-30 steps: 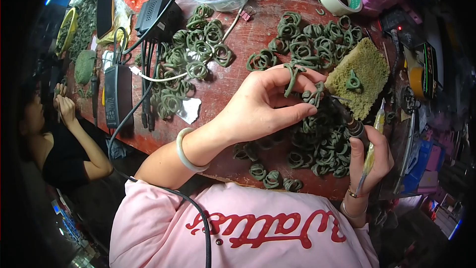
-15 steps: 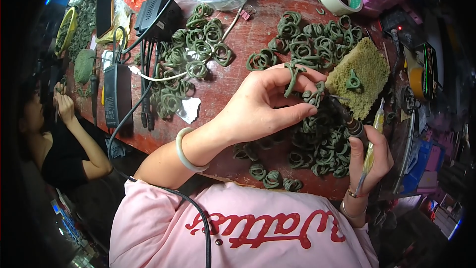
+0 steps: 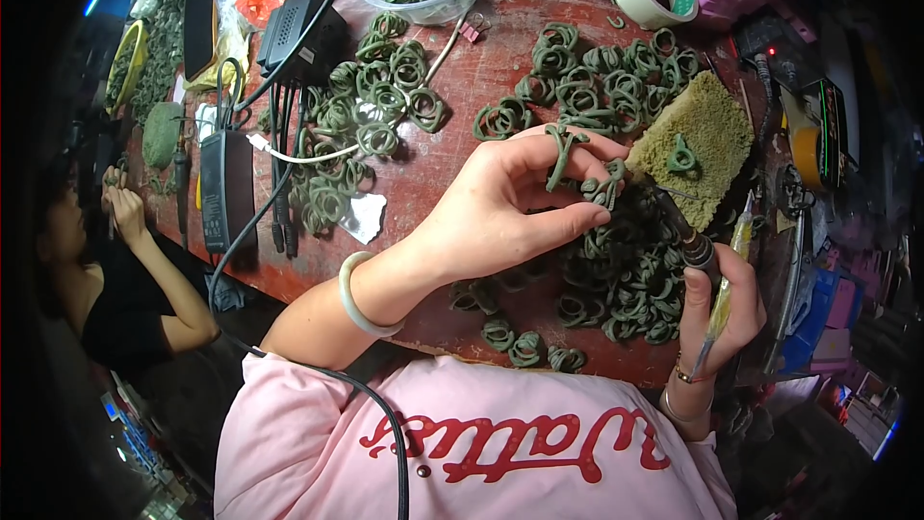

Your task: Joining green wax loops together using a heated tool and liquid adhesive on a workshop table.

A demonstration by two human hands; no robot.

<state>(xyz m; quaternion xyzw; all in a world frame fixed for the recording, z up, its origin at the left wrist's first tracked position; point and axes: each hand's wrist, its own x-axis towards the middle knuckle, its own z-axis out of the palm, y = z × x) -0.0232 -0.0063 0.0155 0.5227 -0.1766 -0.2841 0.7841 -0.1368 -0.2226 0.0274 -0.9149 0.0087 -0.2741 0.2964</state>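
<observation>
Loose green rings [image 3: 630, 303] crowd the red bench [image 3: 525, 0] under the hands, and a sponge block [image 3: 717, 120] bearing 1 small green piece [image 3: 682, 157] lies just beside the pen-like dark tool [image 3: 701, 250]. Farther left, a white cable [image 3: 313, 158] crosses more rings. The left hand [image 3: 500, 202] pinches a green workpiece [image 3: 601, 191] between thumb and fingers, a green band [image 3: 558, 162] hooked over them. The right hand's [image 3: 729, 303] grip is closed around 2 tools, the dark one and a yellow-handled tool [image 3: 727, 294]. Since 0.5 s ago, the dark tool has shifted slightly right; the left pinch is unchanged.
</observation>
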